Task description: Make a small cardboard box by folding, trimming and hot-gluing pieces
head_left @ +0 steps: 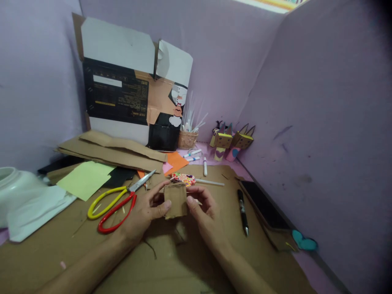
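A small square cardboard piece, perhaps a little box, is held up between both hands above the cardboard-covered table. My left hand grips its left side, thumb on the near face and fingers behind. On the right edge, my right hand is closed with thumb and fingers around the side. A bit of something pale shows by the right fingers, too small to name. Scissors with one yellow and one red handle lie open-bladed left of my left hand. Just beyond the cardboard piece is a colourful patterned item beside a thin white stick.
A black pen and a dark phone-like slab lie on the right. Markers, a basket of sticks and cardboard cat figures stand or lie behind. Left are green paper, cardboard strips and a white jar.
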Action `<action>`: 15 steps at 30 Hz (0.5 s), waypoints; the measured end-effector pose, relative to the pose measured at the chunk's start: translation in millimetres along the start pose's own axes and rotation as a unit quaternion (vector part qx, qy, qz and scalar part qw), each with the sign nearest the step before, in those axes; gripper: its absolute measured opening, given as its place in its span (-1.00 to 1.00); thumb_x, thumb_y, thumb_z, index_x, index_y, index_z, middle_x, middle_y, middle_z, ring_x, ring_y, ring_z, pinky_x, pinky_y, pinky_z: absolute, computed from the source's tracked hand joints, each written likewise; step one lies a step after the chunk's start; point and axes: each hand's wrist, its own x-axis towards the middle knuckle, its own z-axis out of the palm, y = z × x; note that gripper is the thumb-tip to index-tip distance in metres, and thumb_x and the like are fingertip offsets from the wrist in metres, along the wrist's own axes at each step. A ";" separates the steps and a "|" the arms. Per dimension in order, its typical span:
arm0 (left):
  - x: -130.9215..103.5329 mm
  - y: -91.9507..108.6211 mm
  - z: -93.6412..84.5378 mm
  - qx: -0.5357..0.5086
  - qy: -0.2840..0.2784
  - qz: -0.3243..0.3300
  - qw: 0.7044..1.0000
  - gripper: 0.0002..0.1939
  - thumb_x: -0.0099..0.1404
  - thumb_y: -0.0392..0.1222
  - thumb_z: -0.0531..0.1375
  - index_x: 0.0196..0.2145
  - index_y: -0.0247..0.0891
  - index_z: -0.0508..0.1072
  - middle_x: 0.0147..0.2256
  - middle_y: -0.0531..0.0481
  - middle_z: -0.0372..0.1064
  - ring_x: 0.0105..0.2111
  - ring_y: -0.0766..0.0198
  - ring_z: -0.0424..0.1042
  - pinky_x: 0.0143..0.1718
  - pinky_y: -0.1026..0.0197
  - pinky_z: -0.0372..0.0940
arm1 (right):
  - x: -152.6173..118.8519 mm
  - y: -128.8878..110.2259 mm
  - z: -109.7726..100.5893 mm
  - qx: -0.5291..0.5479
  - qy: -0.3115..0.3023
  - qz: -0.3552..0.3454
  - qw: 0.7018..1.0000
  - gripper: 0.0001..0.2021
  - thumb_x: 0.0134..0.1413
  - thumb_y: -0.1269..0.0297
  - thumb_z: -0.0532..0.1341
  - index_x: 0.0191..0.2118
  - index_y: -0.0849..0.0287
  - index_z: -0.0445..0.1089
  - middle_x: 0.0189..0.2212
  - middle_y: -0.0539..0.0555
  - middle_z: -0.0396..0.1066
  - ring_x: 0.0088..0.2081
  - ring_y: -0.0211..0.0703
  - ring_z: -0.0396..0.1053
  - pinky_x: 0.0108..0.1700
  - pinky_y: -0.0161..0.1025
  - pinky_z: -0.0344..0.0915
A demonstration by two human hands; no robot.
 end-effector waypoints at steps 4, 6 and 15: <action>-3.4 2.1 2.0 -0.029 -0.051 -0.042 0.997 -0.32 0.08 -0.07 0.28 0.15 -0.25 0.26 -0.10 -0.17 0.46 -0.18 0.05 0.45 -0.36 0.23 0.32 | 7.9 -5.5 -6.2 0.036 0.014 0.039 0.999 -0.73 0.01 0.08 0.26 -0.20 0.11 0.45 -0.26 0.05 0.48 -0.26 -0.14 0.41 -0.21 -0.21 0.33; -4.3 3.3 1.7 -0.017 -0.044 -0.052 0.998 -0.43 0.11 -0.08 0.24 0.09 -0.24 0.34 -0.16 -0.13 0.49 -0.28 0.11 0.45 -0.47 0.27 0.27 | 11.8 -7.4 -10.9 0.051 0.005 0.068 0.996 -0.69 -0.02 0.02 0.27 -0.25 0.15 0.49 -0.32 0.06 0.50 -0.30 -0.14 0.41 -0.21 -0.21 0.34; -6.9 10.2 -9.8 0.029 0.002 -0.026 0.999 -0.76 0.07 -0.13 0.22 -0.33 -0.29 0.58 -0.33 -0.13 0.53 -0.27 -0.02 0.44 -0.25 0.09 0.30 | 9.5 -6.5 -22.2 0.108 -0.119 0.227 0.961 -0.65 -0.08 0.12 0.32 -0.14 0.17 0.49 -0.20 0.11 0.46 -0.21 -0.13 0.40 -0.33 -0.27 0.43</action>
